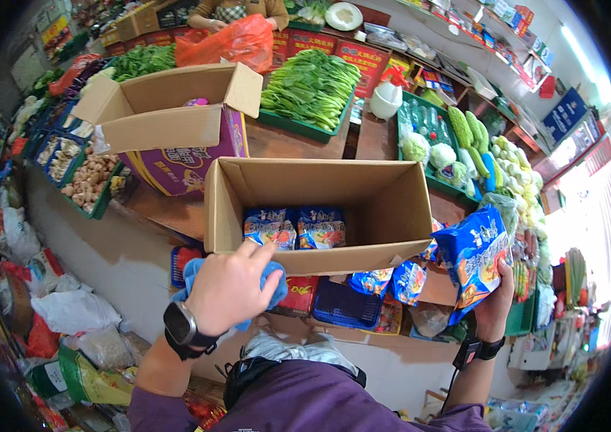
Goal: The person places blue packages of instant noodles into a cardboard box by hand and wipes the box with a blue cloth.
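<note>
An open cardboard box [316,259] stands before me with its top flaps apart. Two blue instant noodle packets [321,228] lie side by side in its left part; the right part of its floor shows bare cardboard. My left hand [238,289] holds a blue cloth [278,289] against the box's near left edge, fingertips over the rim. To the right of the box, my right hand [500,291] grips a larger blue noodle package [473,259], tilted and raised. More blue noodle packets [408,282] sit below the box's near right corner, partly hidden by it.
A purple printed carton [175,167] stands open at the back left. Green trays hold leafy greens [310,89] and cabbages [440,155]. A blue plastic basket [348,302] is below the box. Across the table, a person [238,11] stands behind a red plastic bag [229,43].
</note>
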### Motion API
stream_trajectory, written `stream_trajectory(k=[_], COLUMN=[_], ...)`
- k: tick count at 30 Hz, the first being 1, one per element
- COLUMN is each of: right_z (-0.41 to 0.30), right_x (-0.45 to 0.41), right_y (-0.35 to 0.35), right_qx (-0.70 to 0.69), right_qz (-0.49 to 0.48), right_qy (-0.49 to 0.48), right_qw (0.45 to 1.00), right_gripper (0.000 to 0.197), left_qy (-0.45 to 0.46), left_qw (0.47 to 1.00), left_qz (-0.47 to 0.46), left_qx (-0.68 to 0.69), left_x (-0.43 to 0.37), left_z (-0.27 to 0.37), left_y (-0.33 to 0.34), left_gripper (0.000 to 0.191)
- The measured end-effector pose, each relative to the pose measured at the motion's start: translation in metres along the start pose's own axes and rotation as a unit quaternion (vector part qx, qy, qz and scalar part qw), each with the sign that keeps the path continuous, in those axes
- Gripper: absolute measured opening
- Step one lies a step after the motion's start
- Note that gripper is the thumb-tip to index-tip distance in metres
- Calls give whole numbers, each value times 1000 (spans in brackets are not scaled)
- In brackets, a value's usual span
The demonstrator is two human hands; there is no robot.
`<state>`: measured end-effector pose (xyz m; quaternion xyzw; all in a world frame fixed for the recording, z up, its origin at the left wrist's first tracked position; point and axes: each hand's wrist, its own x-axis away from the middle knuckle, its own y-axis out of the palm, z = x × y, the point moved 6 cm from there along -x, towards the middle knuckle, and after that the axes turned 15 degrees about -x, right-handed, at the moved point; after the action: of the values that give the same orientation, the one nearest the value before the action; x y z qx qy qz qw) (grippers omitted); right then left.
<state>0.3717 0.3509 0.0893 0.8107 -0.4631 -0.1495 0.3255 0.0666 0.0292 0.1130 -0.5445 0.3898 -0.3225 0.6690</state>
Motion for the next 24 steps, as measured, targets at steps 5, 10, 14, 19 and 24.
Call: stream_trajectory(k=[5,10,14,19,24], right_z=[10,38,66,138,221], right_x=[34,36,31,5,-20], right_y=[92,127,163,161,143], right_qx=[106,162,263,334,406], right_qz=[25,93,85,91,45], right_qy=[74,216,315,413,472], right_qw=[991,958,908,842,782], right_gripper=[38,37,32,26,19], left_qy=[51,96,100,105,107], left_qw=[998,995,995,994,994], left_qz=[-23,-19,5,-6,-14], left_qx=[2,3,16,13,35], left_x=[33,50,57,63,65], left_z=[11,17,16,21,20], left_y=[3,9,11,17,22], left_gripper=[43,48,50,51,51])
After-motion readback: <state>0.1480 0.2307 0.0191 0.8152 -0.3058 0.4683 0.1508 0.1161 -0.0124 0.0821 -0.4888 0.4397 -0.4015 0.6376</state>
